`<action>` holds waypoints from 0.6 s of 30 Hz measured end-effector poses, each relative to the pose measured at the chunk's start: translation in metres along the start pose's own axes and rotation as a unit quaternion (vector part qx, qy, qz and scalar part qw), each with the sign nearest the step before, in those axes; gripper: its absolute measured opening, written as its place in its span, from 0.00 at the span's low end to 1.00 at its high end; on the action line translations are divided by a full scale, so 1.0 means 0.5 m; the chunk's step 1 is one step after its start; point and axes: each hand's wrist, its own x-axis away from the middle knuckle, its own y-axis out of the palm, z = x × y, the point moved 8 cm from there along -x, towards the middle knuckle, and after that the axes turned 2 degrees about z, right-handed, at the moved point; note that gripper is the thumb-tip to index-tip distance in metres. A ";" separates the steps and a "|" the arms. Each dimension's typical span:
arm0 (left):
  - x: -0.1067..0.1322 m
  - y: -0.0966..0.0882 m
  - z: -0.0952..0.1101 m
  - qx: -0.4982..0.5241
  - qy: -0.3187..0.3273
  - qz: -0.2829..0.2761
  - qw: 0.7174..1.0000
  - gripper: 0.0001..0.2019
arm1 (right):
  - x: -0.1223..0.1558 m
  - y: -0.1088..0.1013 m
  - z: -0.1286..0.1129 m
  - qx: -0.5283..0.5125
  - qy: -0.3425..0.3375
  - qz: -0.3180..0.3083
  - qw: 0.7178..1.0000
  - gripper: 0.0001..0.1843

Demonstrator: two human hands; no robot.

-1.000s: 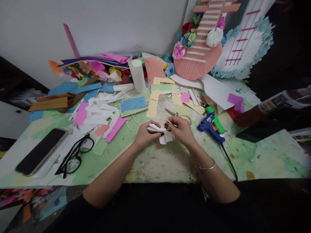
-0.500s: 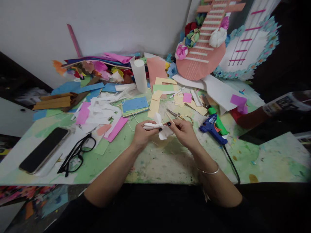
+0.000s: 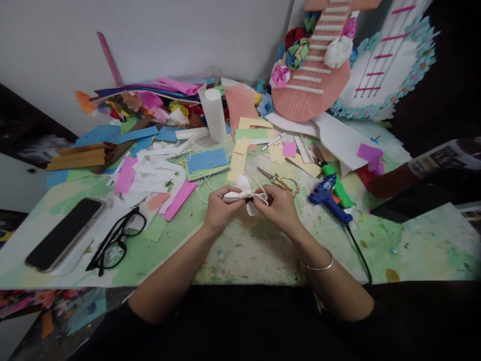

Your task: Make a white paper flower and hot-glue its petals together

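Closer together now are the 2 thumbs: since the earlier frame, the right hand [image 3: 280, 204] has slid in toward the left hand [image 3: 221, 208], and more of the paper's low flap is hidden behind them. The white paper piece [image 3: 233, 196] is right between the hands, held over the green table [image 3: 240, 255]. Its long way goes from side to side, from a folded end on the left, past a squeezed middle, to a loop on the right. 1 flap sticks up, away from the person, and 1 pokes down. The left hand pinches the folded end. The right hand grips a thin stick [image 3: 257, 183], which leans up and left, and its thumb is by the paper's middle. Neither hand is nearer, as both are at the paper. I can't tell if the thumbs touch. Gold scissors [image 3: 277, 181] lie just past the right hand, and a blue glue gun [image 3: 329, 200] lies farther right.
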 end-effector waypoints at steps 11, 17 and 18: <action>0.032 0.000 0.039 -0.125 0.127 0.097 0.979 0.06 | 0.013 0.013 -0.019 0.092 -0.012 0.085 0.992 0.07; 0.036 -0.003 0.044 -0.125 0.136 0.104 0.977 0.07 | 0.016 0.014 -0.022 0.077 -0.006 0.091 0.993 0.07; 0.033 -0.003 0.044 -0.117 0.134 0.096 0.979 0.07 | 0.015 0.010 -0.025 0.070 -0.008 0.090 0.993 0.07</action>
